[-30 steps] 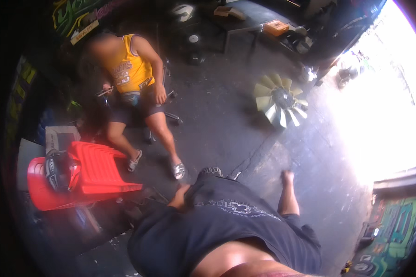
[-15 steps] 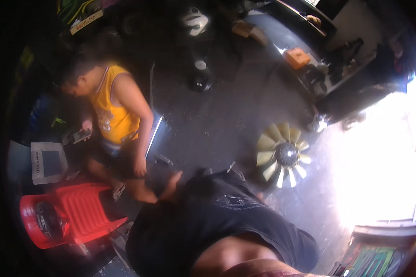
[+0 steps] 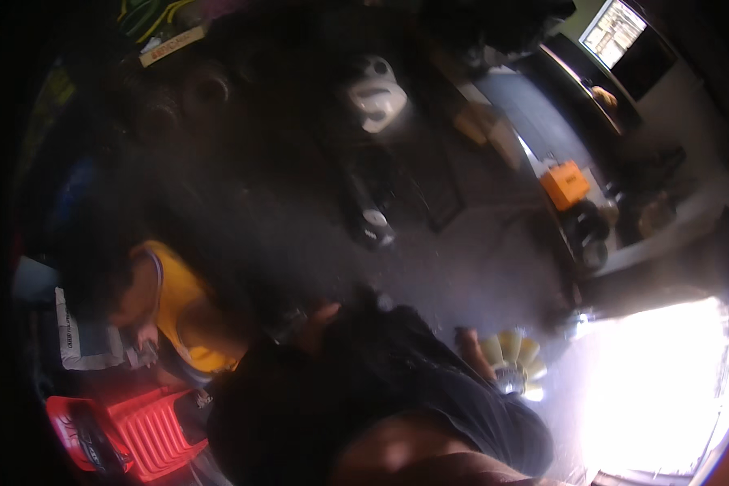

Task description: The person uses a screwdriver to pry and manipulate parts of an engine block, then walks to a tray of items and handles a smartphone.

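Note:
My left hand (image 3: 322, 314) shows just past the front of my black shirt. It is small, dark and smeared, and I cannot make out its fingers or anything in them. My right hand (image 3: 466, 340) is out on the other side of my body, next to a fan wheel (image 3: 525, 350) with pale yellow blades and a dark hub. The arm overlaps the wheel's left edge in the picture; whether they touch I cannot tell. The fingers of this hand are blurred too.
On the left a person in a yellow sleeveless top (image 3: 188, 304) bends over a small blurred object. Beside them are a red plastic chair (image 3: 158, 433) and a white-edged box (image 3: 77, 348). An orange case (image 3: 564, 185) sits on the right bench. A white object (image 3: 377, 97) stands far ahead.
The view has tilted up, so the surroundings sit lower in the picture. My right hand now shows beside the fan wheel. The person in yellow appears lower, partly behind my shoulder.

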A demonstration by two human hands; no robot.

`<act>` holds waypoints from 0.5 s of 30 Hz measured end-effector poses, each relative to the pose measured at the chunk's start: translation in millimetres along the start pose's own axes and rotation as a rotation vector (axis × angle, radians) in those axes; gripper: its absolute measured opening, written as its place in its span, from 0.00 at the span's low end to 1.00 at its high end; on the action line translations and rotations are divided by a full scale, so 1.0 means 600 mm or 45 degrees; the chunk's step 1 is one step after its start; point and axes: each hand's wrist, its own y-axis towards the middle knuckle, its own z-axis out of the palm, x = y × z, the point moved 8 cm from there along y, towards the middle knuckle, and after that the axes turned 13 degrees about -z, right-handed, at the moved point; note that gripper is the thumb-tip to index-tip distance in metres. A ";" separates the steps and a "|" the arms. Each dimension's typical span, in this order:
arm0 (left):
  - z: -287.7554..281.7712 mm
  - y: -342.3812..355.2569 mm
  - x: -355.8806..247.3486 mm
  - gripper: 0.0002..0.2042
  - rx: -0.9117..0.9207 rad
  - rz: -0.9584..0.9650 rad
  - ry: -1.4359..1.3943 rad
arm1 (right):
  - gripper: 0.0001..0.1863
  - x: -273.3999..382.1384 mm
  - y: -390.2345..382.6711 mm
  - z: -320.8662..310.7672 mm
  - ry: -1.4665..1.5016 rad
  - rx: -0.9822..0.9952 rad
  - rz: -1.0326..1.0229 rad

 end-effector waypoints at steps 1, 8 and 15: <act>-0.059 0.011 -0.011 0.21 -0.027 0.141 -0.294 | 0.13 0.101 0.110 -0.081 -0.063 -0.057 -0.207; -0.307 0.204 -0.068 0.19 -0.595 -0.731 0.799 | 0.16 0.719 0.482 -0.330 0.305 -0.095 -1.241; -0.590 0.384 -0.329 0.21 -0.812 -0.756 0.412 | 0.21 0.960 0.707 -0.139 0.093 0.624 -0.636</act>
